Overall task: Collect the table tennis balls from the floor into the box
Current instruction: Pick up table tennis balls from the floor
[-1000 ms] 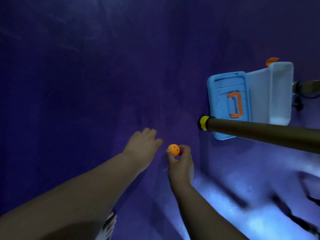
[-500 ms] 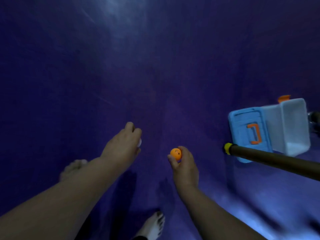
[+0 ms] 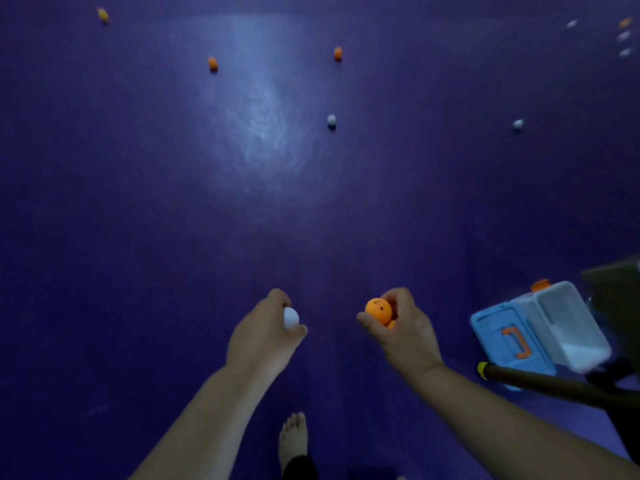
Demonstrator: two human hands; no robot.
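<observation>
Two balls show plainly in the hands: a white ball (image 3: pixel 291 317) pinched between the thumb and fingertips of the left hand (image 3: pixel 263 336), and an orange ball (image 3: pixel 378 310) gripped at the curled fingertips of the right hand (image 3: pixel 403 329). A sliver of orange (image 3: pixel 391 324) just beneath it looks like a second ball tucked toward the palm, though too little shows to be sure. The box (image 3: pixel 568 317) meant to receive them stands on the floor to the right of both hands, about level with them. The right hand is therefore clearly the nearer one, and the left hand would have to cross the body to reach it. Its white tub is open, its long axis running away from the person and leaning left at the far end. Its blue lid (image 3: pixel 498 327) lies flat on the side facing the hands, so by my judgement a drop has to carry past the lid before the fingers let go. A brown pole (image 3: pixel 554 384) with a yellow tip crosses the lid's near corner. Farther out, more balls lie well apart on the purple floor (image 3: pixel 173 237) ahead: orange ones (image 3: pixel 212 63) toward the far left and centre, white ones (image 3: pixel 331 120) closer in, and a blurred cluster (image 3: pixel 623 36) at the far right. A bare foot (image 3: pixel 293 438) shows low between the arms.
</observation>
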